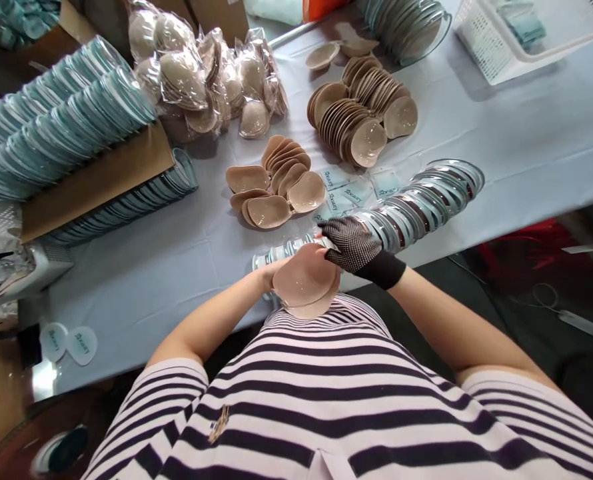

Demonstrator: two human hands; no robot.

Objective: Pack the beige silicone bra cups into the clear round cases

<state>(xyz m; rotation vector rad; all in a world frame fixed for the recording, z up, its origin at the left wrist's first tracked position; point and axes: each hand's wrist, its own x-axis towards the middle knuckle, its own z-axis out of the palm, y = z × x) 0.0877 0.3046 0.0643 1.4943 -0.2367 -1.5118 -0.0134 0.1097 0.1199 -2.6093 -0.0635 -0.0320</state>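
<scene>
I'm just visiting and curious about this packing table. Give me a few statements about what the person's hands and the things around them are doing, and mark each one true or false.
1. The right hand wears a dark mesh glove. True.
2. The left hand wears the same glove. False: it is bare.
3. Both hands hold beige cups close to the striped shirt. True.
4. The white basket stands at the near left table edge. False: it stands at the far right.
5. A long row of clear round pieces runs along the table by the right hand. True.
6. The bagged cups lie on the floor. False: they lie on the table, at the back.
</scene>
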